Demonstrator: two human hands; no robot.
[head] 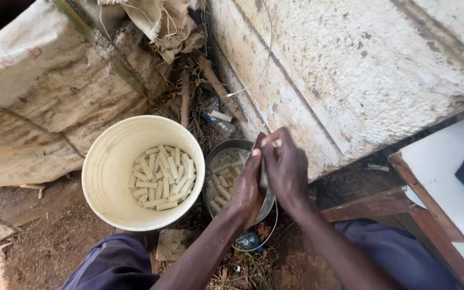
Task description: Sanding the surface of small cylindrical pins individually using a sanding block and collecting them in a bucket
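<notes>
Pale stick (264, 174) between left hand (247, 188) and right hand (285, 169)

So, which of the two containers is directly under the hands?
The grey metal bowl, right of the cream bucket; both hands, left and right, are above it.

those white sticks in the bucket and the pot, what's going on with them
A person crouches on bare ground beside a rough wall, both hands over a metal pot. The left hand and right hand are pressed together around one pale stick, only a sliver of which shows between them. The pot holds more pale, short pieces in what looks like cloudy water. To its left, a cream plastic bucket holds a pile of similar cut sticks, lying dry on its bottom.
</notes>
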